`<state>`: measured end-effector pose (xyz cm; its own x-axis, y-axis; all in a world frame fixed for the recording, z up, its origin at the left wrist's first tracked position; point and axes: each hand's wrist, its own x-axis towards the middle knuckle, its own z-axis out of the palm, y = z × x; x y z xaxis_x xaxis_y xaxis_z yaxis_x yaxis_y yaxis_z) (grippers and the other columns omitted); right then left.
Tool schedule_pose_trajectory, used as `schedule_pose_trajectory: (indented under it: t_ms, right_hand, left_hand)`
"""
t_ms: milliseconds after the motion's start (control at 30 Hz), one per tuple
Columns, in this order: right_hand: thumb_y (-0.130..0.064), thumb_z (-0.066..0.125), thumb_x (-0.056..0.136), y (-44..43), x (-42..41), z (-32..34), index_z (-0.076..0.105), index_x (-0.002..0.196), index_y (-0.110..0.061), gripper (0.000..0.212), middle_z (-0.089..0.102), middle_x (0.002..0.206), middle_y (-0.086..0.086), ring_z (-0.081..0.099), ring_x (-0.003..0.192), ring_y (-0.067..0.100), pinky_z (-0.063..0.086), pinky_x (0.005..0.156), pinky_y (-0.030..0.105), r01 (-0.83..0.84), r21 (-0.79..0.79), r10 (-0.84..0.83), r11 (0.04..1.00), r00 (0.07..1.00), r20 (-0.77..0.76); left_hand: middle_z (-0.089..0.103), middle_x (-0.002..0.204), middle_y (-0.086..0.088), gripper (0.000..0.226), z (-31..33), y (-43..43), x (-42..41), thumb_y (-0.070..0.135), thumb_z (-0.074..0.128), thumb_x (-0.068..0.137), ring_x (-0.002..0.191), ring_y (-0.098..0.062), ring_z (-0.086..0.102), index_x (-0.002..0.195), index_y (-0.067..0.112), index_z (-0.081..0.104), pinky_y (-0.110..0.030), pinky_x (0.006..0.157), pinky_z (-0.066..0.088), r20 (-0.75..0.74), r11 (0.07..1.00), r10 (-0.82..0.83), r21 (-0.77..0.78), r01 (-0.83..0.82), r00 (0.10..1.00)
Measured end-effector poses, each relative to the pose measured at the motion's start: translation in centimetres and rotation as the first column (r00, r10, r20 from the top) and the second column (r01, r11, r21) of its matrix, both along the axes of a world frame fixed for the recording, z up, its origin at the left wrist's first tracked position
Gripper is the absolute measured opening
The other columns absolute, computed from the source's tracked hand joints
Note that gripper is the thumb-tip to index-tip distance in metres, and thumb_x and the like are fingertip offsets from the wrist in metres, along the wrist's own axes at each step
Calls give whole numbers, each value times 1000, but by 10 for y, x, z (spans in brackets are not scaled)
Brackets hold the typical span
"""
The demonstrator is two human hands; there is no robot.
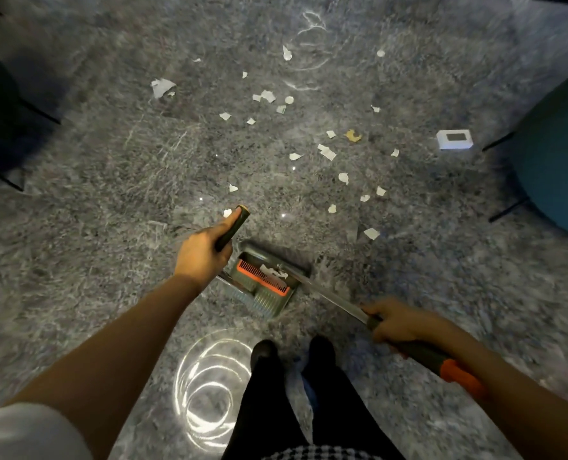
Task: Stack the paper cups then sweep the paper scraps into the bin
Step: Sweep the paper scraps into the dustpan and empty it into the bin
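Left hand (pixel 204 252): curled round a dark handle (pixel 234 225), centre frame.
Right hand (pixel 400 323): grips a metal pole (pixel 329 298), lower right.

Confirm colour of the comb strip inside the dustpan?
Orange comb strip, set in a dark grey-green dustpan. It shows in the head view, the only one.

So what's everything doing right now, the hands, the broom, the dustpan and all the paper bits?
Left hand: grips the dustpan handle.
Right hand: grips the broom.
Dustpan: on the floor, with a white scrap or two inside.
Paper scraps: mostly scattered over the floor, not swept up.
White box: lying flat on the floor.
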<state>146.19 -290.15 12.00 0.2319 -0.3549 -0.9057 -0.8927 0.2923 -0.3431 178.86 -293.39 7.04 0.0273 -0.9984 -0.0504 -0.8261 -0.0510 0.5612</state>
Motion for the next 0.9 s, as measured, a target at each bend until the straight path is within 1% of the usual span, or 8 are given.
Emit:
schedule_pose_trajectory:
  t_ms: [100, 200, 300, 400, 567, 733, 833, 900]
  right_hand:
    - [4, 51, 87, -3, -1, 20, 51, 128, -3, 42, 50, 64, 3, 49, 46, 12, 44, 41, 21, 36, -10, -36, 999, 999, 16]
    - [7, 49, 87, -5, 2, 33, 49, 131, -12, 47, 52, 62, 6, 50, 41, 10, 44, 40, 22, 126, -15, -126, 992, 992, 28]
    - [5, 53, 87, -14, 18, 39, 47, 134, -9, 50, 54, 65, 8, 51, 45, 13, 43, 41, 22, 172, -41, -171, 984, 985, 33]
    - [8, 52, 84, -32, 43, 36, 50, 129, 1, 46, 52, 57, 9, 49, 42, 14, 41, 40, 20, 207, -73, -206, 976, 978, 27]
    - [6, 56, 83, -74, 81, 18, 51, 125, 3, 43, 52, 52, 10, 49, 43, 18, 42, 38, 21, 255, -121, -255, 959, 967, 15]
    - [10, 53, 82, -136, 113, 2, 54, 111, 3, 29, 49, 36, 4, 46, 30, 12, 40, 34, 20, 271, -139, -275, 952, 961, -11]
    - [8, 56, 82, -180, 136, -10, 52, 116, -2, 36, 52, 39, 7, 50, 33, 15, 40, 36, 21, 239, -186, -250, 953, 967, -39]
    - [8, 54, 83, -213, 149, -18, 51, 118, -1, 36, 53, 47, 11, 51, 38, 17, 41, 37, 23, 237, -199, -247, 951, 968, -31]
  left_hand:
    - [66, 114, -19, 69, 2, 0, 2, 3, 59, 84, 97, -35, 64, 145, 25, 34, -43, 79, 51, -36, 999, -36, 5, 37, 999]
    - [67, 103, -21, 72, 3, 3, 19, 4, 59, 85, 88, -36, 64, 145, 28, 28, -43, 71, 51, -43, 1000, -23, -2, 23, 999]
    - [67, 94, -19, 76, 5, 11, 53, 4, 60, 86, 80, -35, 64, 143, 34, 19, -44, 68, 51, -49, 999, 41, -10, -41, 998]
    - [69, 88, -19, 72, 11, 19, 93, 4, 61, 85, 72, -34, 65, 142, 34, 28, -40, 63, 50, -88, 984, 160, -60, -166, 983]
    - [71, 87, -15, 64, 17, 22, 145, 5, 62, 85, 67, -29, 65, 140, 32, 41, -30, 62, 44, -126, 961, 251, -90, -263, 960]
    - [70, 82, -16, 67, 18, -4, 171, 2, 64, 83, 61, -20, 59, 140, 28, 40, -26, 60, 39, -91, 961, 243, -111, -252, 966]
    - [70, 85, -14, 70, 16, -34, 191, 0, 65, 81, 72, -25, 65, 141, 25, 37, -23, 62, 37, -53, 971, 204, -114, -209, 978]
    - [68, 82, -12, 75, 13, -60, 203, 0, 65, 81, 70, -24, 64, 141, 27, 29, -20, 59, 34, -29, 977, 180, -107, -182, 983]
